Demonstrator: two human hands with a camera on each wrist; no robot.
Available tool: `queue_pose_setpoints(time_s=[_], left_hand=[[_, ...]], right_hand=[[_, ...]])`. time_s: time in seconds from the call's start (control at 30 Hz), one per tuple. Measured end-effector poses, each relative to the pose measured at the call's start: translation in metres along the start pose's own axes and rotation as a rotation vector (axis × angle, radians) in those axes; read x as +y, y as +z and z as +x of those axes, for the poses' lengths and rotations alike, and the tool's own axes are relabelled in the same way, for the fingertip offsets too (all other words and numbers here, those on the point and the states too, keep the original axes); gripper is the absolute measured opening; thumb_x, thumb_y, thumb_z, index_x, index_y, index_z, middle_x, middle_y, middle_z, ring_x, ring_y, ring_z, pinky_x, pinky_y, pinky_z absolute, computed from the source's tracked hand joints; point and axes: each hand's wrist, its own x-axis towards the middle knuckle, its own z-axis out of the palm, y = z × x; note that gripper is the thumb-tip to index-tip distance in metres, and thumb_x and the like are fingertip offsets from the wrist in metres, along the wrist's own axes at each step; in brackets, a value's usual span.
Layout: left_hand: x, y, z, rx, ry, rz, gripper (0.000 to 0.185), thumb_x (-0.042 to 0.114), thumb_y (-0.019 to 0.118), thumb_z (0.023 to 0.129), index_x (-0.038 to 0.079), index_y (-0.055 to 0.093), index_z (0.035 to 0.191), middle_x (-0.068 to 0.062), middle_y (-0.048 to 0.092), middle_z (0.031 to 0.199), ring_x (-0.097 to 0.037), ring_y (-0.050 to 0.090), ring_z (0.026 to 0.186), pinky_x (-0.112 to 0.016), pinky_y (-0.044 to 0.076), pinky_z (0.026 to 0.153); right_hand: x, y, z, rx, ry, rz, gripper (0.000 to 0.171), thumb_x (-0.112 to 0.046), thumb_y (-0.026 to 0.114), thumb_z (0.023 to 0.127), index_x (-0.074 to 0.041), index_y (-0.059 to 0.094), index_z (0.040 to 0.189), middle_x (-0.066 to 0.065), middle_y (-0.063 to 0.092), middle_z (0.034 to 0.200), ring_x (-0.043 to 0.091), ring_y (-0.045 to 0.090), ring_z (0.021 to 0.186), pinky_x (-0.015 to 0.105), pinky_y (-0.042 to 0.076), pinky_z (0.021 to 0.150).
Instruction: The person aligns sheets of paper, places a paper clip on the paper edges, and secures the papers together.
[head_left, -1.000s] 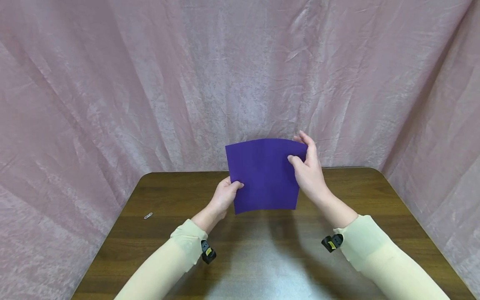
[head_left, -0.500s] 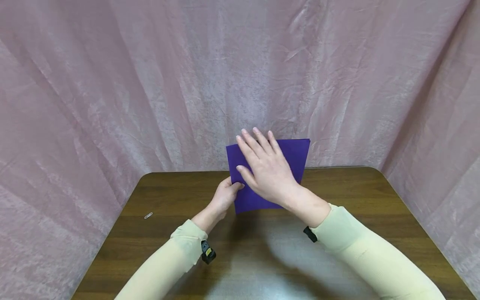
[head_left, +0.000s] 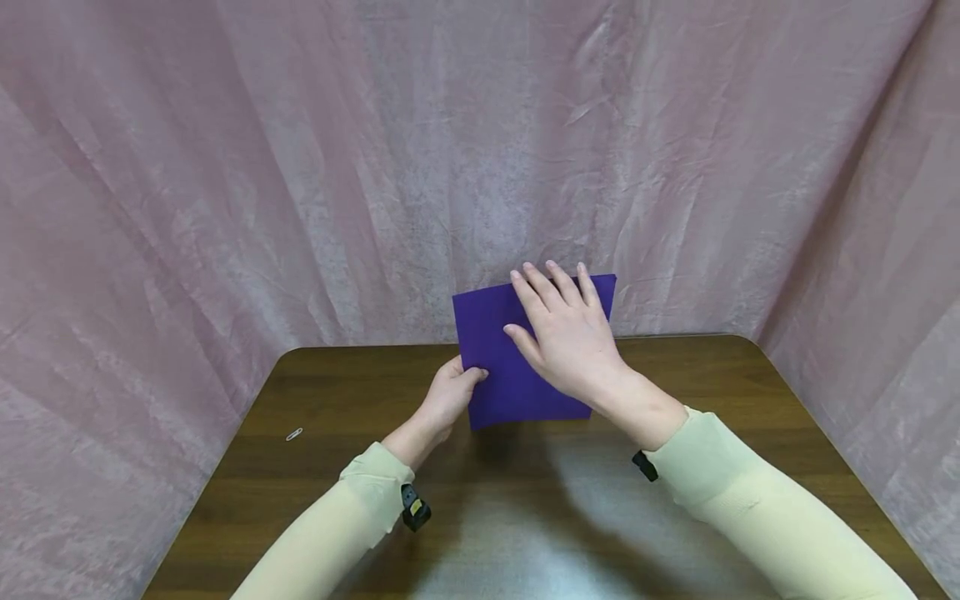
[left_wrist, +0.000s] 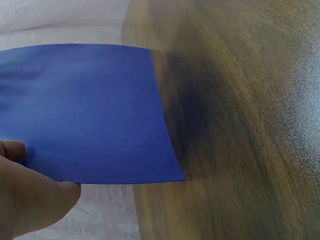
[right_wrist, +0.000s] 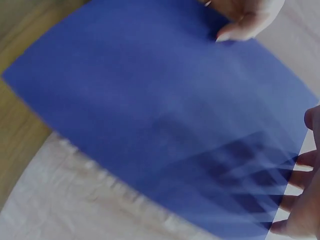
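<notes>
While the left hand [head_left: 450, 392] pinches the lower left edge of the purple sheet [head_left: 495, 367] between thumb and fingers, the sheet stands upright above the wooden table [head_left: 337, 417], clear of its surface. The right hand [head_left: 572, 337] lies flat against the near face of the sheet, fingers [head_left: 558, 287] straight and spread, tips near the top edge. In the right wrist view, finger shadows show through the sheet [right_wrist: 160, 115]. A paper clip [head_left: 294, 434] lies on the table, well apart to the left. A pink curtain [head_left: 300, 167] hangs behind.
</notes>
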Motion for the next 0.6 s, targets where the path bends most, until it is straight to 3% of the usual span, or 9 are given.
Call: queue_pose_setpoints(time_s=[0.3,0.5,0.6], left_hand=[[0.001,0.001,-0.001,-0.005,-0.009,0.012,0.030,0.005,0.055,0.095,-0.005,0.066,0.121,-0.018,0.073,0.109,-0.030,0.070,0.101,-0.050,0.053,0.096],[-0.001,0.001,0.001,0.000,0.001,-0.009,0.026,0.004,0.055,0.094,-0.004,0.066,0.116,-0.013,0.074,0.101,-0.025,0.070,0.092,-0.049,0.055,0.091],[-0.001,0.001,0.000,0.001,-0.002,-0.020,0.025,0.004,0.054,0.094,-0.003,0.066,0.114,-0.012,0.074,0.098,-0.024,0.070,0.090,-0.051,0.055,0.090]], right_hand=[[0.046,-0.003,-0.023,0.134,0.101,0.061,0.055,-0.033,0.058,0.101,-0.008,0.051,0.150,0.016,0.050,0.151,0.041,0.035,0.145,0.057,0.010,0.123],[0.056,0.000,-0.034,0.114,0.293,0.365,0.063,-0.016,0.061,0.100,-0.009,0.037,0.159,0.012,0.031,0.164,0.037,0.035,0.147,0.063,0.036,0.109],[0.054,0.004,-0.038,0.101,0.383,0.490,0.073,-0.012,0.058,0.101,-0.011,0.022,0.164,0.009,0.020,0.169,0.034,0.029,0.150,0.064,0.037,0.107]])
